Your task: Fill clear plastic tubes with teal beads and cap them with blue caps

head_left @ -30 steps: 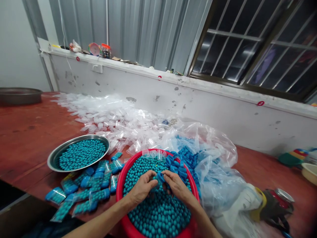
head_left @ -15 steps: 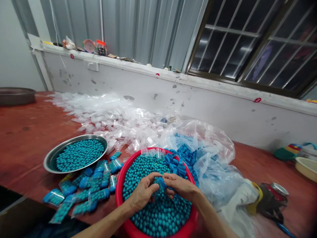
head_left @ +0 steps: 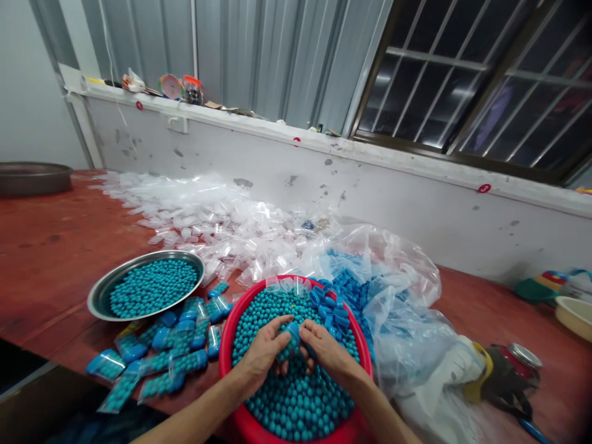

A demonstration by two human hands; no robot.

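A red basin [head_left: 225,353] full of teal balls [head_left: 296,401] sits at the table's near edge. Both my hands meet over its middle. My left hand [head_left: 263,351] and my right hand [head_left: 324,348] are closed together on a small clear packet with a blue clip [head_left: 292,338], partly filled with teal balls. Loose blue clips [head_left: 329,308] and a few empty clear packets lie at the basin's far rim.
A steel dish [head_left: 99,296] of teal balls stands left of the basin, with several filled packets [head_left: 160,354] in front of it. Empty clear packets [head_left: 208,222] are heaped behind. A big plastic bag of blue clips [head_left: 370,290] lies right. A can [head_left: 520,364] and bowl [head_left: 573,314] sit far right.
My hands stayed together over the basin, shifting slightly while working the small packet; my fingers lowered closer to the balls. The camera view drifted a little.
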